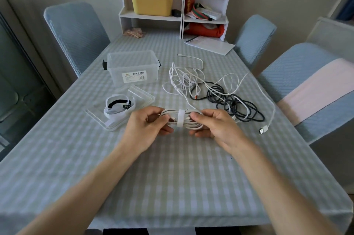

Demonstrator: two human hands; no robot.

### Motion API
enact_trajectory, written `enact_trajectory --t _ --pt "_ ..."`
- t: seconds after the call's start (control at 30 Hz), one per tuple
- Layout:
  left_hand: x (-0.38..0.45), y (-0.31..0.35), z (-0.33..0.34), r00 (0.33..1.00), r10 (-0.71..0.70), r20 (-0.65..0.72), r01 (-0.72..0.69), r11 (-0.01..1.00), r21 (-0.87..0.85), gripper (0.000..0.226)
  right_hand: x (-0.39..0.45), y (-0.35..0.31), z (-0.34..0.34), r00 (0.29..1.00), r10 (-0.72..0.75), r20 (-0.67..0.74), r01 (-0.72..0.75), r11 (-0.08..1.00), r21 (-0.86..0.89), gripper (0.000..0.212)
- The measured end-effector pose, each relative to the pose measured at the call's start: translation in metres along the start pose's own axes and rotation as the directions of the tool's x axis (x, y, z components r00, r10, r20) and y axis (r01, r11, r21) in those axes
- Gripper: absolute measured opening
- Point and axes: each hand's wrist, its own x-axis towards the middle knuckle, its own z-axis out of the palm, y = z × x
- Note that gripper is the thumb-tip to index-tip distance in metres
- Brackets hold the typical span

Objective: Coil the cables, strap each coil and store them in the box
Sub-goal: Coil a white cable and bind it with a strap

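A coiled white cable (186,122) with a white strap (180,118) wrapped round its middle is held above the table. My left hand (147,125) grips its left end and my right hand (212,124) grips its right end. The clear plastic box (132,67) stands open at the back left, and its lid (142,94) lies in front of it. White and black straps (118,105) rest on the lid. Loose white cables (183,79) and a black cable (235,103) lie tangled to the right.
A white USB plug (264,130) lies near the right table edge. A white shelf unit (175,5) with a yellow bin stands at the far end, with papers (210,44) in front of it. Blue-covered chairs (76,33) surround the checked table.
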Motion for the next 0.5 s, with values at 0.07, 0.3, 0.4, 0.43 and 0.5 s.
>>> enact_trajectory --t 0.07,0.3,0.4,0.43,0.5 --pt "-0.001 0.001 0.001 0.999 -0.041 -0.016 0.041 0.999 -0.034 0.01 -0.002 0.002 0.001 1.0 -0.008 -0.003 0.008 0.997 0.075 0.012" --pt "-0.006 0.013 -0.007 0.992 -0.124 -0.038 0.113 0.97 -0.214 0.01 -0.004 -0.001 0.008 0.997 -0.046 -0.062 0.056 0.982 0.182 0.011" --pt "0.006 0.017 -0.024 0.981 -0.16 -0.109 0.127 0.957 -0.262 0.01 0.003 -0.011 0.005 0.995 -0.061 -0.08 0.07 0.99 0.125 0.013" --pt "0.011 0.019 -0.03 0.98 -0.149 -0.13 0.116 0.966 -0.23 0.01 0.007 -0.015 0.004 0.994 -0.065 -0.083 0.072 0.994 0.088 0.014" --pt "0.025 0.026 -0.043 0.979 -0.136 -0.151 0.102 0.973 -0.209 0.01 0.019 -0.027 0.006 0.995 -0.068 -0.077 0.071 0.997 0.029 0.012"
